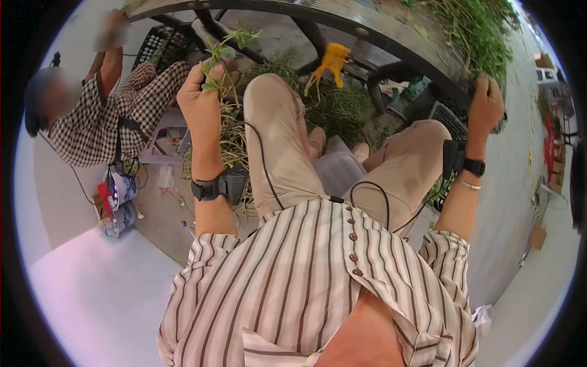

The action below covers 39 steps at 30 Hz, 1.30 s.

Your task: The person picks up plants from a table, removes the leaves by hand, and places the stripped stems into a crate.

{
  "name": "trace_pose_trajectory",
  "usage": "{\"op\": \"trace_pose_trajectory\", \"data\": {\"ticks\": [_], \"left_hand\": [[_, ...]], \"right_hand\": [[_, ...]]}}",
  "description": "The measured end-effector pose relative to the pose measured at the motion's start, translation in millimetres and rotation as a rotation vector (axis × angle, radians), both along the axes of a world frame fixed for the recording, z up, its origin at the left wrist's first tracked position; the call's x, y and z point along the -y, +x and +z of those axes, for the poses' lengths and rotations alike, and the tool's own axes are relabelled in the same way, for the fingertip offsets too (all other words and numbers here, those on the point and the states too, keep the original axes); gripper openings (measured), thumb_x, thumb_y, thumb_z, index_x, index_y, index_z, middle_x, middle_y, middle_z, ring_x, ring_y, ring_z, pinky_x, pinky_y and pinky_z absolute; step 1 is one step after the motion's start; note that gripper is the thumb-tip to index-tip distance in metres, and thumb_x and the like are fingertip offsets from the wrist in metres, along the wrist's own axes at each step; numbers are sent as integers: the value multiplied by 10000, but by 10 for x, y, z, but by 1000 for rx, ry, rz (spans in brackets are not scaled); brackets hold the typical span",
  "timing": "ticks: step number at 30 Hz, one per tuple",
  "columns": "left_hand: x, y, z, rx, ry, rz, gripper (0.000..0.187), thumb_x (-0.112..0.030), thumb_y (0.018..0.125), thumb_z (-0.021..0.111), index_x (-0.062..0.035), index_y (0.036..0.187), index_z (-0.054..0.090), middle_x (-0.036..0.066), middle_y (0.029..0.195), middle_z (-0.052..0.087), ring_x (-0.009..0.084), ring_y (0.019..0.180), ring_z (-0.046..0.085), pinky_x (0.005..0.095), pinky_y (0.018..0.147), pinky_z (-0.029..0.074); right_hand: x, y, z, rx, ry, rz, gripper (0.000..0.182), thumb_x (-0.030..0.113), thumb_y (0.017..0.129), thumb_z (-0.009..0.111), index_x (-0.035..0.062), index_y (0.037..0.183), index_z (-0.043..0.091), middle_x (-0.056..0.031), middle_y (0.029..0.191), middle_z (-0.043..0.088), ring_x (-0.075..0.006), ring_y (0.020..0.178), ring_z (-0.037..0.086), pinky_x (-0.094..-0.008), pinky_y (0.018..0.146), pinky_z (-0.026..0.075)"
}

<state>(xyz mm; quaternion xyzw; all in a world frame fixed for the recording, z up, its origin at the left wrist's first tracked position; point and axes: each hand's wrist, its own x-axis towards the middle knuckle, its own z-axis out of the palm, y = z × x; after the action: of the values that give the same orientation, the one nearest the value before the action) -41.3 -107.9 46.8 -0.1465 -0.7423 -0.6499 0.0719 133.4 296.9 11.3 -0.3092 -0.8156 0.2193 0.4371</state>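
Observation:
My left hand [200,101], raised beside my left knee, has its fingers closed around a leafy green stem [221,54]. Small rounded leaves stick out above the fingers, and thin stalks hang below them. At the right end of the table, my right hand [487,105] is closed with the fingertips pinched together. Whatever those fingers may hold is hidden. Just above this hand, a heap of leafy greens [474,30] lies on the table [348,13].
A yellow glove [333,63] hangs at the table's underside. More loose stems [339,110] cover the floor between my legs. To the left sits a person in checkered clothes [92,122], near a black crate [162,46]. Black cables [260,144] run across my lap.

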Motion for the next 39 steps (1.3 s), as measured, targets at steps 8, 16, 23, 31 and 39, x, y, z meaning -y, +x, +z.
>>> {"op": "trace_pose_trajectory", "data": {"ticks": [8, 16, 23, 31, 39], "left_hand": [[528, -79, 73, -53, 18, 159, 196, -131, 866, 648, 4, 1005, 676, -54, 804, 587, 16, 680, 428, 181, 591, 335], [379, 52, -168, 69, -28, 92, 152, -105, 881, 607, 5, 965, 670, -57, 746, 548, 19, 639, 440, 185, 553, 347], [-259, 83, -220, 69, -27, -114, 150, -107, 860, 622, 4, 950, 668, -9, 784, 577, 55, 676, 495, 220, 608, 404], [-884, 75, -327, 14, 41, -294, 152, -106, 850, 629, 13, 938, 662, 2, 783, 558, 71, 696, 487, 232, 625, 401], [-1153, 203, -644, 57, -123, -392, 155, -102, 823, 615, -9, 936, 667, 109, 850, 599, 201, 773, 572, 296, 701, 433]], "right_hand": [[19, 24, 16, -3, 9, -8, 320, 296, 902, 556, 8, 761, 552, -65, 597, 428, -159, 560, 338, -319, 537, 330], [-73, 59, -9, 92, 50, -42, 318, 301, 913, 533, -1, 850, 610, -110, 664, 539, -212, 598, 458, -335, 575, 382], [-1, 48, 40, 57, 46, -57, 282, 280, 902, 541, 16, 846, 623, -102, 692, 580, -231, 610, 511, -336, 593, 411], [-52, 69, 9, 71, 126, -45, 282, 276, 913, 535, 21, 832, 622, -87, 680, 568, -216, 589, 482, -328, 571, 393], [18, 30, 65, 25, 67, -24, 305, 290, 906, 545, 14, 782, 578, -50, 612, 502, -162, 554, 405, -319, 542, 355]]}}
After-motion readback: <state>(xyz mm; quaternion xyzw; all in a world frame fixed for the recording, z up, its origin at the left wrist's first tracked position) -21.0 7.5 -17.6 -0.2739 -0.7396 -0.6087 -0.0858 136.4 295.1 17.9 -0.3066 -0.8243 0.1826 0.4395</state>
